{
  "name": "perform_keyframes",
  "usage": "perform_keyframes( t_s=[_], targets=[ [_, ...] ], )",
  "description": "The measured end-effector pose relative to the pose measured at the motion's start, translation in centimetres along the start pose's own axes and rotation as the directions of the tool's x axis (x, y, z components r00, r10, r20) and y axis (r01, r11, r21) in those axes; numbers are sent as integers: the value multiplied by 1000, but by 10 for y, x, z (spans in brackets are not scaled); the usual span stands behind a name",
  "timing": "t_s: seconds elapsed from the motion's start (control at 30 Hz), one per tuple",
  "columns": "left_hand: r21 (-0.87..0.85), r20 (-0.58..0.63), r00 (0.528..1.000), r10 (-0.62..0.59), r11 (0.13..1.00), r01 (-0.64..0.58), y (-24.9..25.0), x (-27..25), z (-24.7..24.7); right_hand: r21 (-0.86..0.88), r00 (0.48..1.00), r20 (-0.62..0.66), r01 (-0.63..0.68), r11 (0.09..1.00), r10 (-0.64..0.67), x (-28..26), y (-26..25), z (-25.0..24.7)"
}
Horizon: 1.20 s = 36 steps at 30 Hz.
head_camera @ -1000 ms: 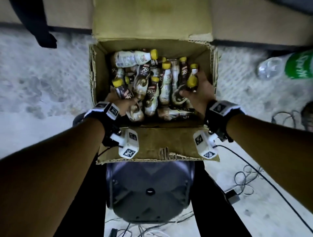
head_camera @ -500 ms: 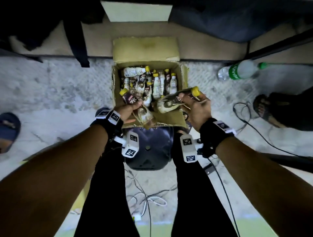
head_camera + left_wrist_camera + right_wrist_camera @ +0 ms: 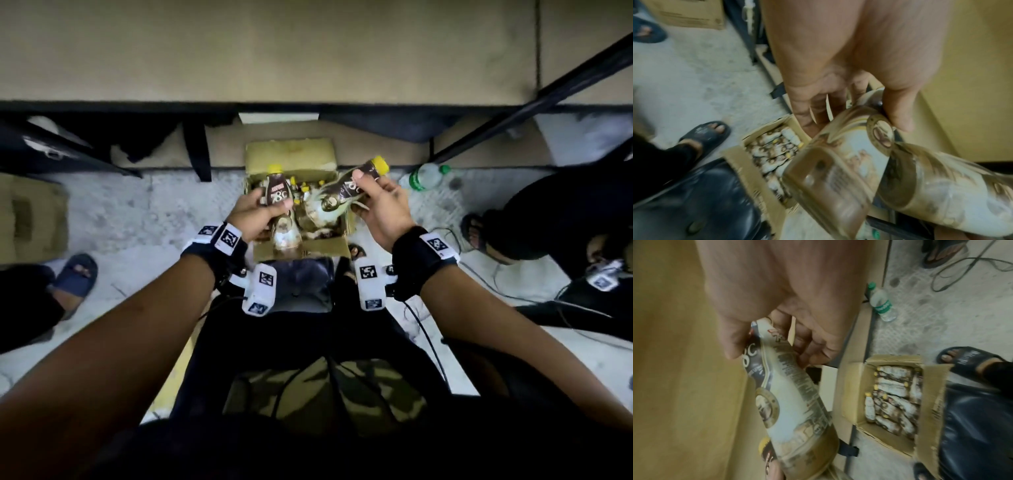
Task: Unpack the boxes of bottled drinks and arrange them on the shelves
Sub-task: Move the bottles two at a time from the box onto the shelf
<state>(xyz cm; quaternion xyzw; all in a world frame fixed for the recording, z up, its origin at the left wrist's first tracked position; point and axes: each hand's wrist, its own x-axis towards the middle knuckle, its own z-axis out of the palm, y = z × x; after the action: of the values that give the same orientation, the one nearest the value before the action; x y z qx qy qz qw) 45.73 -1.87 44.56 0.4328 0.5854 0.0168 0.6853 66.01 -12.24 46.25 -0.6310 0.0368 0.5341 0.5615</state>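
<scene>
My left hand (image 3: 265,209) grips a brown and cream drink bottle (image 3: 277,196) with a yellow cap, held upright above the open cardboard box (image 3: 337,245). My right hand (image 3: 363,192) grips a second such bottle (image 3: 346,193), tilted with its cap up and to the right. In the left wrist view my fingers (image 3: 813,113) curl round the bottle (image 3: 838,170) near its neck. The right wrist view has my thumb and fingers (image 3: 816,345) round the bottle (image 3: 791,402). Several more bottles (image 3: 892,395) lie in the box. The tan shelf board (image 3: 274,51) lies ahead.
The box sits on a black stool (image 3: 301,287) on the concrete floor. A clear water bottle with a green label (image 3: 426,176) lies right of the box. Other people's sandalled feet (image 3: 73,277) stand left and right. Cables (image 3: 496,274) trail on the right, and another carton (image 3: 30,212) stands left.
Both hands have lifted out of the box, each with a bottle, and risen towards the shelf. My head has risen too, so the box looks smaller and farther.
</scene>
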Motion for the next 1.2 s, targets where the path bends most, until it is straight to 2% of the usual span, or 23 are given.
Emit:
perform_keyframes(
  t_s=[0.1,0.17,0.3,0.37,0.53,0.7,0.77,0.83,0.9,1.03,1.13,1.2],
  targets=[
    [76,53,988,148,985,-152,42,-13,-2,44,991,67,117,992,-119,-14,-36,13],
    [111,92,961,259,957,-269,74,-21,-1,51,972,108,203,978,-207,-23,-61,26],
    [166,148,870,470,855,-491,143,-40,-4,-34,910,163,391,920,-381,-39,-113,61],
    [177,161,812,560,793,-582,179,-50,-9,-69,856,225,490,869,-465,-49,-139,77],
    [180,155,588,794,563,-807,270,-89,-25,-104,626,396,758,644,-672,-83,-215,120],
    [188,58,375,925,359,-914,350,-126,-42,-48,403,410,905,422,-818,-116,-291,158],
    [222,5,288,957,280,-934,373,-135,-47,-57,341,415,935,350,-843,-123,-315,171],
    [265,-44,240,970,243,-933,389,-137,-50,-98,331,422,942,321,-844,-122,-331,182],
    [316,-91,240,966,257,-913,400,-134,-52,-134,359,431,933,335,-828,-114,-340,191],
    [411,-145,352,925,380,-829,407,-117,-55,-191,407,400,913,360,-821,-96,-351,199],
    [435,-116,425,898,430,-791,413,-117,-60,-309,420,441,901,306,-793,-92,-362,193],
    [453,-56,450,891,425,-784,419,-123,-61,-421,447,522,876,237,-726,-93,-370,187]
  ],
)
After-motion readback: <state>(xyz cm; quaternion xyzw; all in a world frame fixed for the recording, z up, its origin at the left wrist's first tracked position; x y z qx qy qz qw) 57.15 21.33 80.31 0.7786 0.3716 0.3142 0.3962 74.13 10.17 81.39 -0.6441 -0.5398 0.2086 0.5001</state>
